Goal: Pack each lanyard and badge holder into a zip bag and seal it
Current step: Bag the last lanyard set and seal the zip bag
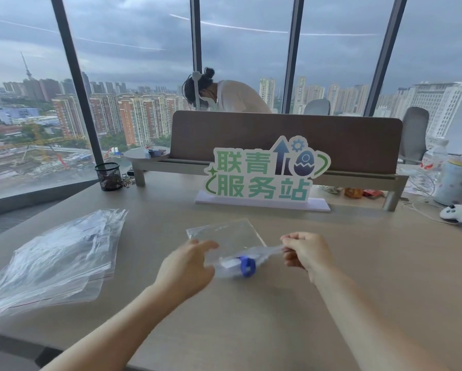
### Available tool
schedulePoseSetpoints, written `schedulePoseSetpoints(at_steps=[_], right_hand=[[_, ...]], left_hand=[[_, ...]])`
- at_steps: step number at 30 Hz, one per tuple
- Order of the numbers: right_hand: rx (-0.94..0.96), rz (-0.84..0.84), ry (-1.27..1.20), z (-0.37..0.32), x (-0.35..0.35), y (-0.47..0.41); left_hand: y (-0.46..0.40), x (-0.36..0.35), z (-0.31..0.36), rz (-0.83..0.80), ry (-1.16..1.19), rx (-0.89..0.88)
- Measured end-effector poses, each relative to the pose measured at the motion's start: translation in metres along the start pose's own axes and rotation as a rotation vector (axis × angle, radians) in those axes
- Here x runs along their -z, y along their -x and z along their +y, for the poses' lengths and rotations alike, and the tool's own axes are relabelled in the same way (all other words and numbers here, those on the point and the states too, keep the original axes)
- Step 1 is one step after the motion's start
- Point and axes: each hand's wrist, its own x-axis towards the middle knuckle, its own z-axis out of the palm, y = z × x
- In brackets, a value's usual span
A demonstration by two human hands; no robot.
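A clear zip bag [229, 236] lies on the table at centre, its near edge lifted. Inside its near end I see a rolled blue lanyard [247, 265] and a clear badge holder [228, 264] beside it. My left hand [188, 266] pinches the bag's near left edge. My right hand [306, 251] pinches the near right end, with the plastic stretched between both hands. The bag's far part rests flat on the table.
A pile of empty zip bags [55, 258] lies at left. A green-lettered sign [264, 172] stands behind the bag, in front of a brown desk divider [286, 140]. A mesh pen cup [108, 176] is far left, a white game controller [456, 213] far right. A person bends behind the divider.
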Motion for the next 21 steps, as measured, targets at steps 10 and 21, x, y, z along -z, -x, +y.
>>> schedulePoseSetpoints(at_steps=[10,21], right_hand=[[0.415,-0.006,-0.429,-0.148,0.025,0.062],[0.426,-0.08,-0.469,-0.15,0.053,0.067]], left_hand=[[-0.024,0.148,0.062,0.147,0.913,-0.042],[-0.03,0.139,0.064,0.256,0.856,-0.113]])
